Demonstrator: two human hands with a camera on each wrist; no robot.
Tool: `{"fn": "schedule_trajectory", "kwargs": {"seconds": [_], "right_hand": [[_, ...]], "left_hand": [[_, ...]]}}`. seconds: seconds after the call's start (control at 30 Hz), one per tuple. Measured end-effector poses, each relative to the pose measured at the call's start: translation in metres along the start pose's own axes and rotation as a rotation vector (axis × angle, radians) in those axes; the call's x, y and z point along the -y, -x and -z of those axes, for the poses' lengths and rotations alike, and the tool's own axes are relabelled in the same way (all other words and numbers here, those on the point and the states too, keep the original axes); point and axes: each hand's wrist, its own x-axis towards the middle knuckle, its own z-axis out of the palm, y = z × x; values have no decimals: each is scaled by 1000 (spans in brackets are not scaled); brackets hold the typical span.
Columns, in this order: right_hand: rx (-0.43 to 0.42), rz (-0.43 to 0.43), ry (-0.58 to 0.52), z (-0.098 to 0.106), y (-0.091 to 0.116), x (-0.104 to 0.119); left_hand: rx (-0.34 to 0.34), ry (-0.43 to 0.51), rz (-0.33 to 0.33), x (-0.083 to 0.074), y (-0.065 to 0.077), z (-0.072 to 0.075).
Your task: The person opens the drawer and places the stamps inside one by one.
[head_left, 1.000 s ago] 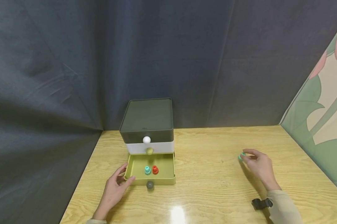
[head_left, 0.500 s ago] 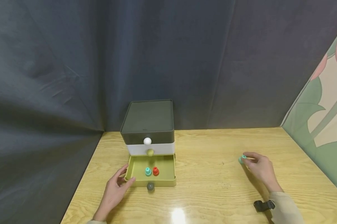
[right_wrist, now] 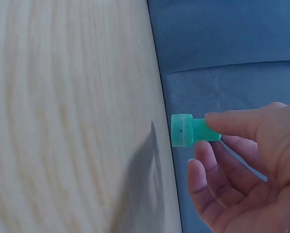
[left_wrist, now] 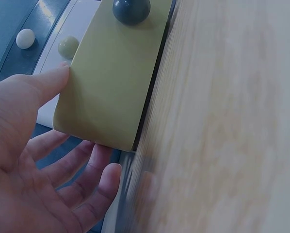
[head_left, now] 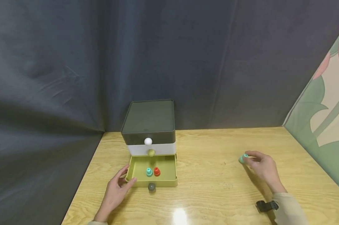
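My left hand [head_left: 116,190] grips the front left corner of a pulled-out olive-green drawer [head_left: 165,182]. The thumb lies on the front rim, the other fingers along the outer side wall and below it. Two small knob-shaped pieces stand upright inside the drawer: a turquoise one [head_left: 149,172] and a red one [head_left: 157,171]. Over on the right, my right hand [head_left: 262,167] pinches another turquoise knob-shaped piece [right_wrist: 183,130] by its narrow stem, between thumb and fingers. Its wide round base points away from the hand, and the hand's shadow falls on the wood.
The drawer belongs to a stacked drawer box [head_left: 148,117] with a dark top and a white middle drawer [head_left: 137,149]. Round knobs stick out in front, the dark knob [head_left: 151,187] on the green drawer. A dark curtain [head_left: 197,62] hangs behind the wooden table [head_left: 209,200].
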Motion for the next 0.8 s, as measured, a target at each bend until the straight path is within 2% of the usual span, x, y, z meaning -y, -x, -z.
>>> {"fn": "schedule_trajectory", "kwargs": {"seconds": [0.3,0.5,0.8], "right_hand": [[-35,33,-1,-2,3,13],[-93,116,-8,-5,10,29],[-97,194,-58,-11,15,50]], "left_hand": [[-3,15,-9,0,0,0],[2,23,-5,-1,0,1],[2,15,6,-1,1,1]]}}
